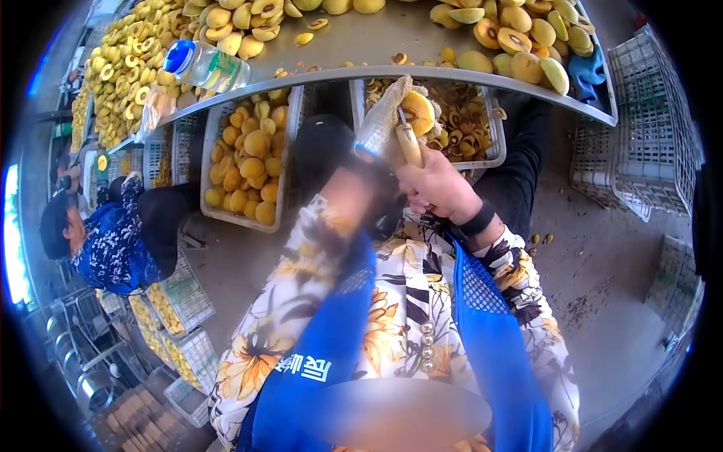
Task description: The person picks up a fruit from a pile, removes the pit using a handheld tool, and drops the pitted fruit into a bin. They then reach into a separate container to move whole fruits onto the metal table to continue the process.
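My left hand (pixel 385 113), in a pale knit glove with a clear cuff at the wrist, is closed around a cut yellow peach (pixel 420 113). My right hand (pixel 443 183) wears a black wristband and grips the light wooden handle of a pitting tool (pixel 409 146). The tool's metal end touches the peach's cut face. Just below the hands' far side, a white crate (pixel 493 154) holds cut peach pieces and pits. Most of my left fingers are hidden behind the fruit and glove.
Ahead runs a metal table (pixel 354 45) with piled peach halves (pixel 520 41), a water bottle (pixel 207 66) and a blue cloth (pixel 587 74). A crate of peaches (pixel 248 162) stands below, left. Stacked crates (pixel 640 128) are right. Another person (pixel 113 241) sits at left.
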`<state>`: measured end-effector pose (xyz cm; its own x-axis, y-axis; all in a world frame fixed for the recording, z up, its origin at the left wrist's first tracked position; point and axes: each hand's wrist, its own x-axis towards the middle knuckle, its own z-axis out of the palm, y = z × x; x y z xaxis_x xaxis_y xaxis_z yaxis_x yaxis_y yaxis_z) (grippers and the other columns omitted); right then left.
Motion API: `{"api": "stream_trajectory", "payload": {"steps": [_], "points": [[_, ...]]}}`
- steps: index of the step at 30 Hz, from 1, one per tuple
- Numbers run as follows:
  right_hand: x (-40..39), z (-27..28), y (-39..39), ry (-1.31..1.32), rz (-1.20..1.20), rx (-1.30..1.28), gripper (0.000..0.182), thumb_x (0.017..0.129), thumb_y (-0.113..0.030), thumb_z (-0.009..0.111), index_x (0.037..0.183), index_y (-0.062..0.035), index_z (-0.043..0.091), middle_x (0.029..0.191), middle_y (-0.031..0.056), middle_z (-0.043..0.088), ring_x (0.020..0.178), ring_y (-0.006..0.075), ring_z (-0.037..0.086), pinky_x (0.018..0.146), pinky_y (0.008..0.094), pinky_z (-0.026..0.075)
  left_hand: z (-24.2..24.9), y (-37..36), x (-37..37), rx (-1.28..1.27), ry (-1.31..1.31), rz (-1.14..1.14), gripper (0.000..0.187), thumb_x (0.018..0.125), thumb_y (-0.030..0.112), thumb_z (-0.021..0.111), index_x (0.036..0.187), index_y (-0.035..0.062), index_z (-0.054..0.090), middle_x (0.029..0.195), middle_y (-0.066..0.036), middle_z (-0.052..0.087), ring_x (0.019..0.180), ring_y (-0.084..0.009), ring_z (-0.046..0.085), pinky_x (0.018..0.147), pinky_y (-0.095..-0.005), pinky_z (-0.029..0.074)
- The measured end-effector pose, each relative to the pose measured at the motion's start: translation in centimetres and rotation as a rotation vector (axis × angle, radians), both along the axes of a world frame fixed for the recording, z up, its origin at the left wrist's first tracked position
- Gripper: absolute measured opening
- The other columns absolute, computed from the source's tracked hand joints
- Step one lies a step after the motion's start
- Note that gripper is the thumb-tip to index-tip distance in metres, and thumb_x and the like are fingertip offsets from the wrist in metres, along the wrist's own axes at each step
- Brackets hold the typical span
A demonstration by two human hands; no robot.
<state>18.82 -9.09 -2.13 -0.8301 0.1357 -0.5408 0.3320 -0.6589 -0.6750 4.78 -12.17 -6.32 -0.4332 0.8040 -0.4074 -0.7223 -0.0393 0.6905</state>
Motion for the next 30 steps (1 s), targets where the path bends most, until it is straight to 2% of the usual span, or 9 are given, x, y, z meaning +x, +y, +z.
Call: {"api": "stream_trajectory", "payload": {"steps": [5, 7, 10, 13, 15, 16, 18, 24, 30], "points": [[-0.2, -1.3, 1.1, 0.210, 0.042, -0.334, 0.008, 0.083, -0.006, 0.052, 0.089, -0.0049, 0.047, 0.057, -0.0002, 0.044, 0.037, 0.0075, 0.037, 0.034, 0.0220, 0.030, 1.7, -0.5, -2.1, 0.056, 0.004, 0.036, 0.048, 0.087, 0.051, 0.050, 0.098, 0.0041, 0.056, 0.082, -0.009, 0.060, 0.065, -0.0193, 0.057, 0.052, -0.0276, 0.046], [-0.4, -1.5, 1.2, 0.277, 0.059, -0.378, 0.003, 0.082, -0.009, 0.052, 0.082, -0.0054, 0.051, 0.057, -0.0014, 0.043, 0.039, 0.0079, 0.038, 0.035, 0.0223, 0.030, 1.5, -1.9, -6.4, 0.119, -0.291, 0.264, 0.040, 0.085, 0.050, 0.052, 0.087, 0.0101, 0.056, 0.078, -0.005, 0.058, 0.064, -0.0192, 0.057, 0.045, -0.0270, 0.045], [-0.7, -5.4, 2.2, 0.046, 0.019, 0.070, 0.007, 0.082, -0.010, 0.051, 0.085, -0.0042, 0.051, 0.058, -0.0003, 0.046, 0.040, 0.0095, 0.040, 0.035, 0.0234, 0.032, 2.1, -8.8, -12.1, 0.021, 0.075, 0.376, 0.043, 0.086, 0.050, 0.051, 0.097, 0.0085, 0.055, 0.075, -0.007, 0.058, 0.066, -0.0225, 0.058, 0.052, -0.0302, 0.048], [-0.7, -7.1, 2.6, -0.112, 0.050, 0.453, 0.017, 0.082, -0.014, 0.055, 0.087, 0.0016, 0.051, 0.058, 0.0041, 0.051, 0.039, 0.0125, 0.046, 0.036, 0.0262, 0.037, -1.3, -14.5, -17.6, -0.522, 0.595, 0.901, 0.045, 0.078, 0.043, 0.065, 0.101, 0.0038, 0.060, 0.081, -0.009, 0.062, 0.068, -0.0199, 0.061, 0.049, -0.0337, 0.050], [-0.5, -8.5, 2.5, -0.130, 0.059, 0.527, 0.023, 0.081, -0.017, 0.057, 0.088, 0.0043, 0.051, 0.056, 0.0050, 0.052, 0.038, 0.0132, 0.049, 0.036, 0.0272, 0.039, -4.0, -19.5, -20.6, -0.935, 0.846, 0.660, 0.062, 0.074, 0.050, 0.065, 0.112, 0.0020, 0.059, 0.093, -0.014, 0.064, 0.085, -0.0253, 0.061, 0.072, -0.0374, 0.051], [-0.4, -8.4, 2.6, -0.132, 0.058, 0.553, 0.024, 0.082, -0.018, 0.057, 0.087, 0.0043, 0.051, 0.055, 0.0050, 0.052, 0.038, 0.0133, 0.049, 0.036, 0.0274, 0.039, -1.7, -19.5, -19.2, -1.459, 1.186, 0.319, 0.067, 0.072, 0.056, 0.062, 0.116, 0.0059, 0.058, 0.106, -0.019, 0.062, 0.097, -0.0322, 0.058, 0.087, -0.0382, 0.045], [-0.1, -7.6, 2.8, -0.142, 0.042, 0.605, 0.024, 0.082, -0.019, 0.057, 0.086, 0.0043, 0.052, 0.053, 0.0050, 0.052, 0.038, 0.0134, 0.049, 0.036, 0.0278, 0.040, 0.4, -16.7, -17.5, -1.511, 1.461, 0.277, 0.070, 0.071, 0.060, 0.058, 0.117, 0.0082, 0.057, 0.114, -0.021, 0.057, 0.105, -0.0369, 0.053, 0.093, -0.0408, 0.039], [0.3, -5.8, 3.4, -0.132, -0.069, 0.611, 0.026, 0.080, -0.020, 0.057, 0.079, 0.0048, 0.053, 0.052, 0.0090, 0.053, 0.039, 0.0171, 0.052, 0.037, 0.0300, 0.042, 6.5, 5.6, -9.7, -0.661, 1.926, 0.060, 0.050, 0.077, 0.048, 0.058, 0.118, 0.0184, 0.057, 0.116, -0.010, 0.059, 0.108, -0.0266, 0.055, 0.089, -0.0360, 0.044], [4.6, -5.2, 3.8, -0.086, -0.260, 0.876, 0.022, 0.079, -0.018, 0.058, 0.076, 0.0025, 0.051, 0.056, 0.0100, 0.054, 0.047, 0.0177, 0.053, 0.047, 0.0342, 0.043, 1.3, 23.7, -5.1, -0.528, 1.885, -0.486, 0.045, 0.076, 0.040, 0.063, 0.117, 0.0217, 0.056, 0.114, -0.011, 0.060, 0.104, -0.0291, 0.057, 0.087, -0.0411, 0.046]]}}
